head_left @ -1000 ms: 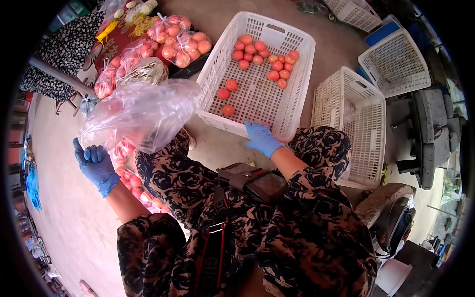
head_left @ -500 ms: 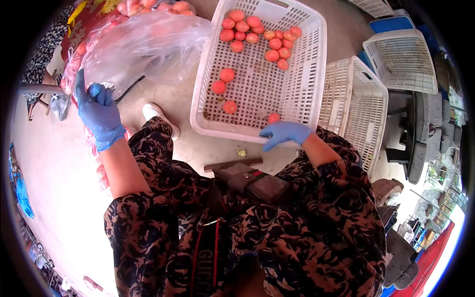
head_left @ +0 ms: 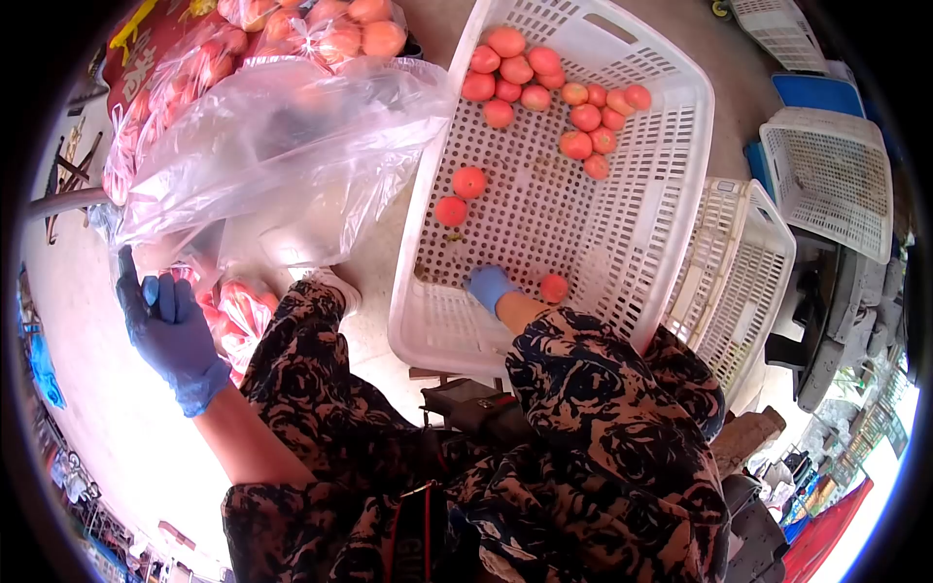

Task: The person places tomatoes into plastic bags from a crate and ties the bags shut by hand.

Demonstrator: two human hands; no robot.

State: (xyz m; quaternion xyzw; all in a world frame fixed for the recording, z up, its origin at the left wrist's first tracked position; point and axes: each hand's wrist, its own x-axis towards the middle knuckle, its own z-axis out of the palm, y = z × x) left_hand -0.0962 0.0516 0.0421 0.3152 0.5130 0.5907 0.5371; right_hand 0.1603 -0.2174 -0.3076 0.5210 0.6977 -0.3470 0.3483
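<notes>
My right hand (head_left: 489,287), in a blue glove, reaches into a white plastic crate (head_left: 714,97) near its front left. Its fingers curl down over the spot where a tomato lay, and that tomato is hidden beneath them. One loose tomato (head_left: 554,288) lies just right of the hand, with two more tomatoes (head_left: 468,182) farther up the crate floor. Beyond them sit several tomatoes (head_left: 515,69) in two clusters. My gloved left hand (head_left: 173,330) is closed except for a stretched index finger, at the edge of a clear plastic bag (head_left: 282,160) that spreads toward the crate.
Tied bags of tomatoes (head_left: 340,39) lie on a red surface at the upper left. Another bag of tomatoes (head_left: 243,316) stands by my foot. White crates (head_left: 739,282) are on the right, near a blue crate (head_left: 818,94). A grey pole (head_left: 68,202) ends near the plastic bag.
My right hand has moved from the crate's front rim down inside, over a tomato. My left hand is lower in view, and the bag is spread wider. The view has shifted.
</notes>
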